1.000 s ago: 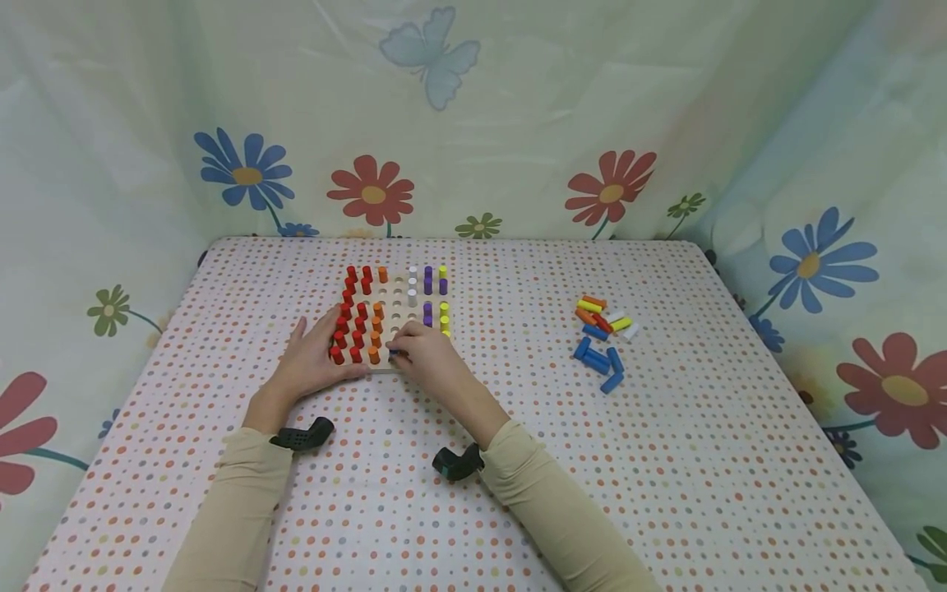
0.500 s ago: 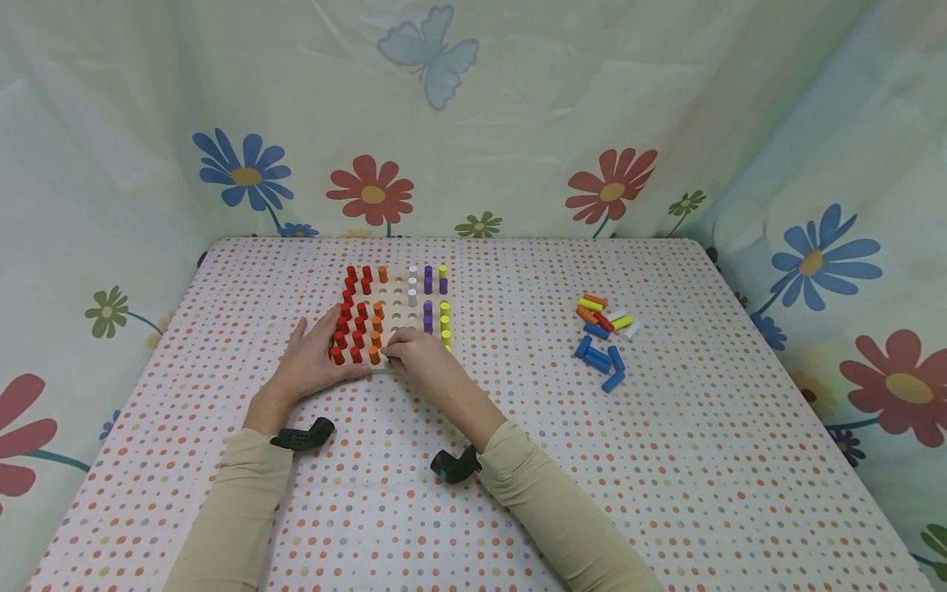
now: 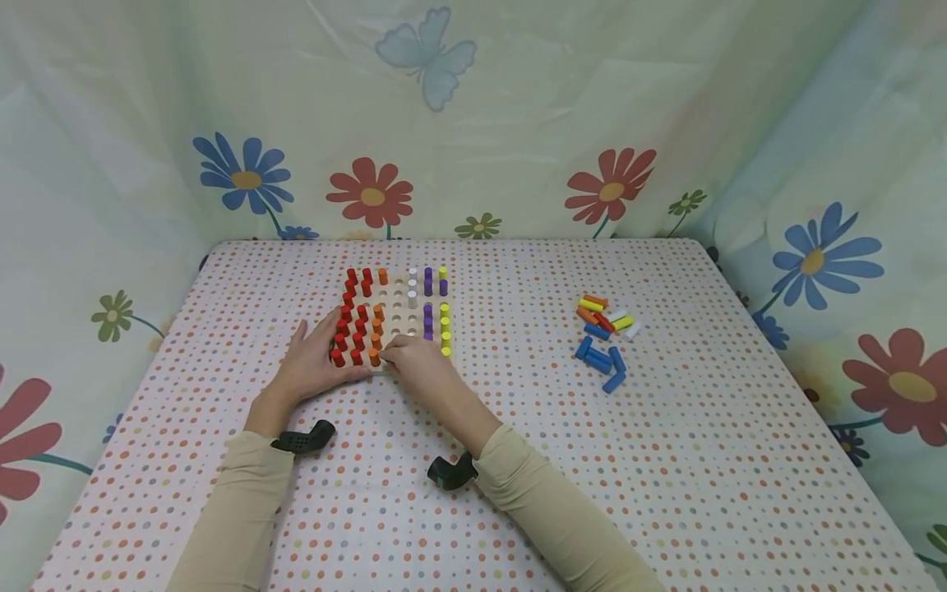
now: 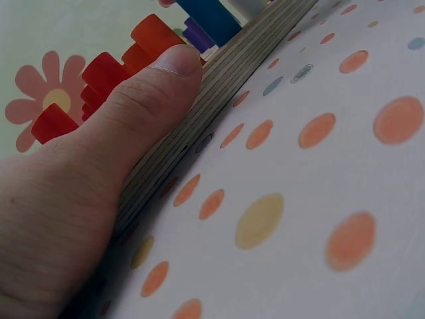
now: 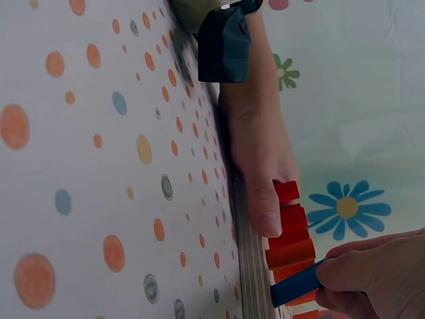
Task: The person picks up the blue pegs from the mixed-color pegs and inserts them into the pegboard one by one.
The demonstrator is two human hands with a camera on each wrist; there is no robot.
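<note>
A wooden pegboard lies left of centre on the table, with red, orange, white, purple and yellow pegs upright in its holes. My left hand grips its left front corner, the thumb along the layered front edge. Between thumb and fingertips, my right hand pinches a blue peg. That peg stands slightly tilted, its lower end right at the board beside an orange peg in the front row. From the head view, the right hand covers the board's front right part and most of the blue peg.
To the right, several blue pegs lie loose. Just behind them is a small heap of mixed pegs, among them a yellow peg and a white peg. A dotted cloth covers the table; a flowered curtain hangs behind.
My right hand has shifted slightly left and nearer along the board's front, still pinching the blue peg. My left hand keeps its place at the corner.
</note>
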